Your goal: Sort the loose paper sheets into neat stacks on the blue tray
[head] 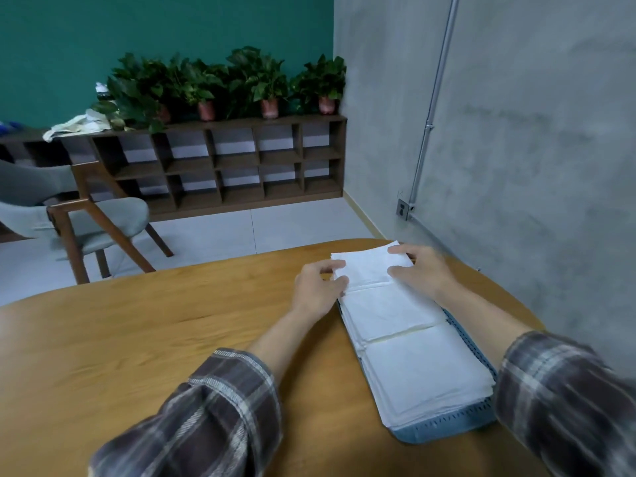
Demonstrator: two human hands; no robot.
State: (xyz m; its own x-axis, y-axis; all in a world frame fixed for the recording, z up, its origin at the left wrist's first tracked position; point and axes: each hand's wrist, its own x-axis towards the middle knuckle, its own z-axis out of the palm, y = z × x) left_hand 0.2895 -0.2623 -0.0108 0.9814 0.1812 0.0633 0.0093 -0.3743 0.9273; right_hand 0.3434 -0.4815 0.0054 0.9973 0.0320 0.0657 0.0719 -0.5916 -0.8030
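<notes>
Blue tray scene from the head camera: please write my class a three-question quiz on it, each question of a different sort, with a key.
1. True or false: the left hand and the right hand both grip the far stack.
2. Multiple choice: how many paper stacks lie in a row on the blue tray? A) two B) three C) five
3. Fill the gap: the tray rests on a wooden ____.

Key: 1 true; 2 B; 3 table.
</notes>
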